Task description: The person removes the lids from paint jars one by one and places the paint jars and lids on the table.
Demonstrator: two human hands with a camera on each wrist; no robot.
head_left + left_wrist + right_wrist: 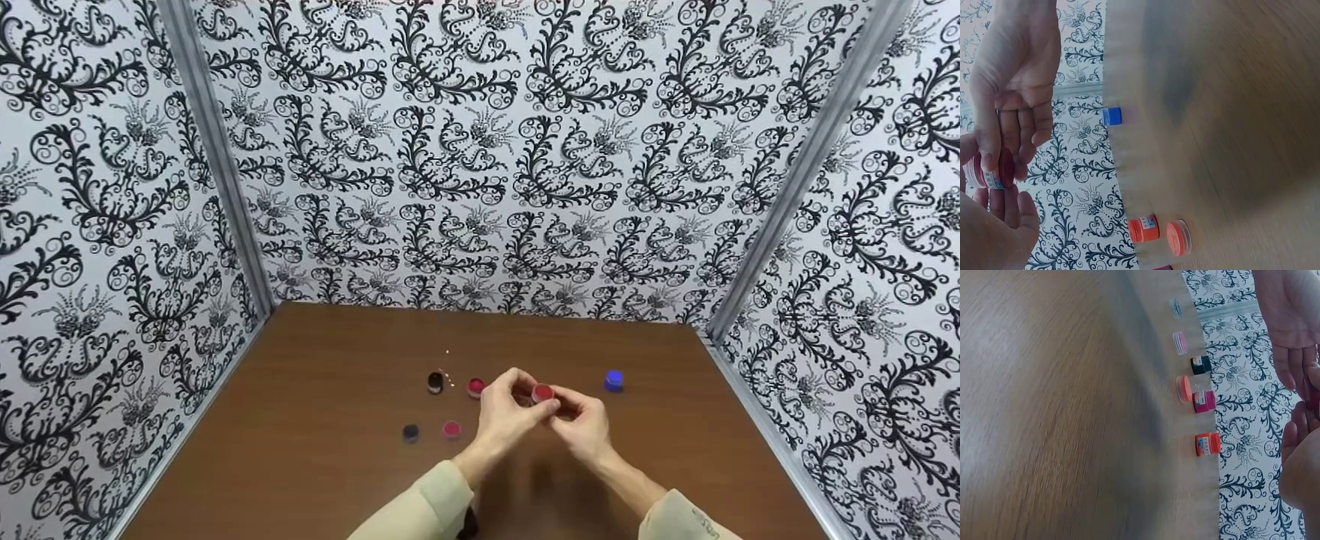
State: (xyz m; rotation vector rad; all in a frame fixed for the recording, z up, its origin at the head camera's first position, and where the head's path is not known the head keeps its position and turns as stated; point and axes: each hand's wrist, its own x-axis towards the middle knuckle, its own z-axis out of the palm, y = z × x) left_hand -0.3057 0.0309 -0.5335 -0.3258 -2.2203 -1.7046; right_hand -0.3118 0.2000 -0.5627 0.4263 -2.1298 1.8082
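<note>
A small red paint jar [543, 393] with a clear lid is held up over the table between both hands. My left hand [506, 412] grips it from the left, thumb across the near side. From the right, my right hand [585, 431] pinches it with thumb and fingers. In the left wrist view, the clear lid of the jar [995, 173] points away from the table, and a label shows on its side. Beyond the hands stand an orange jar [1207, 444] and an orange clear-rimmed lid [1184, 388], both hidden behind the hands in the head view.
Left of the hands stand a black jar [435, 382] and a magenta jar [476, 387]. Nearer lie a black lid [410, 433] and a pink lid [451, 430]. A blue jar [613, 380] is at the right. Patterned walls [480, 150] enclose the brown table [315, 375].
</note>
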